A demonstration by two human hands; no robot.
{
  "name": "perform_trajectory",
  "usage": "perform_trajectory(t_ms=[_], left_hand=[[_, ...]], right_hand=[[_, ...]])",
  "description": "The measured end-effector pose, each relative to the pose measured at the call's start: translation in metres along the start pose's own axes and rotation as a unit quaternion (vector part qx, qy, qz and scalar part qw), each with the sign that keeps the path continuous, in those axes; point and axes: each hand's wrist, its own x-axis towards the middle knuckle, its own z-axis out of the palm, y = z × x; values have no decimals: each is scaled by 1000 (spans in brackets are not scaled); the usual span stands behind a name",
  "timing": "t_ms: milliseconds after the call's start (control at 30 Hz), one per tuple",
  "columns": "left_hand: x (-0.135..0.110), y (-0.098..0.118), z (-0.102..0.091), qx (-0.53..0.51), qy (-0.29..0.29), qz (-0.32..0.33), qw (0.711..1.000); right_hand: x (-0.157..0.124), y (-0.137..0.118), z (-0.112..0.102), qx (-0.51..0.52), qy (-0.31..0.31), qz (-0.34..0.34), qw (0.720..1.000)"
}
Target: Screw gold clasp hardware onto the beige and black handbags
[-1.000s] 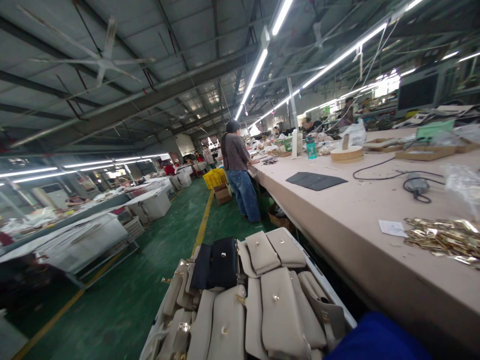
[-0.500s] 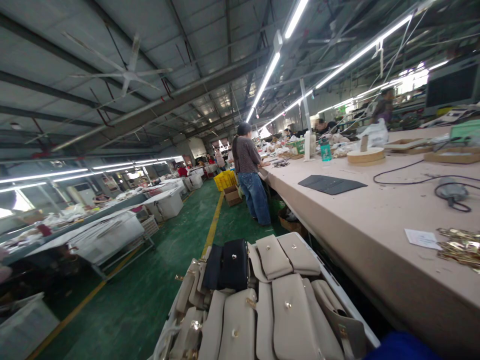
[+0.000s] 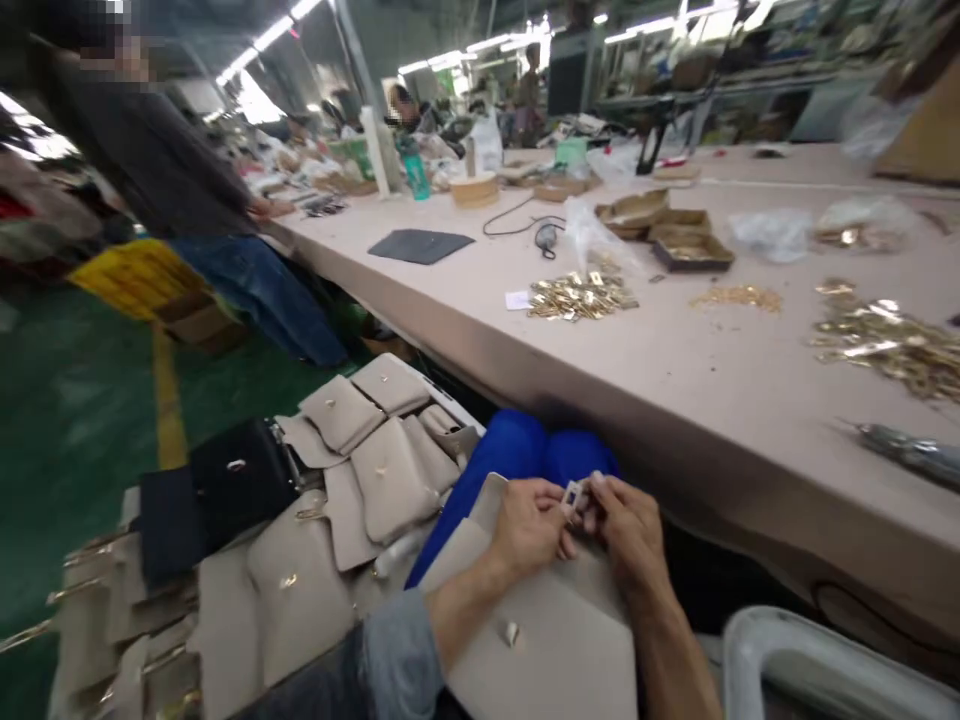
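Across my lap lies a beige handbag (image 3: 555, 640) with a small metal stud on its panel. Over its upper edge, my left hand (image 3: 531, 522) pinches a small rectangular metal buckle (image 3: 572, 495). My right hand (image 3: 626, 520) meets it from the other side, its thumb and fingers closed at the buckle's right edge. Part of the buckle and the fingertips beneath are hidden. Beside my left forearm stands a bin packed with beige bags (image 3: 300, 585) and a black bag (image 3: 241, 482).
A long pinkish table (image 3: 480, 320) runs along the right. On it are piles of gold hardware (image 3: 581, 297), a dark flat panel (image 3: 420, 246), open boxes (image 3: 690, 248) and a power screwdriver (image 3: 911, 452). A white bin rim (image 3: 757, 640) is at lower right. A co-worker (image 3: 165, 150) stands at left.
The view has swung right and down. My hands, the bag on my lap and the metal buckle have come into sight; the packed bin now sits further left.
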Motion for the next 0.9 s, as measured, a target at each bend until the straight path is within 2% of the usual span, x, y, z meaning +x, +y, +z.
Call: perform_trajectory(t_ms=[33,100,267,400,533,900], left_hand=[[0,-5,9,-4,-13,2,1000],[0,-5,13,-6,-18,12,1000],[0,1,0,-1,-27,30,999],[0,-5,-1,-35,-66,36,997],[-1,-6,-1,-38,-78,41,995],[-4,-2,4,-16,-25,72,997]], right_hand=[[-8,3,-14,3,16,19,1000],[-13,4,-24,14,26,35,999],[-8,-5,-10,-8,9,5,1000],[-6,1,-15,5,20,23,1000],[-5,9,-20,-2,22,10,1000],[-11,0,-16,0,23,-25,999]])
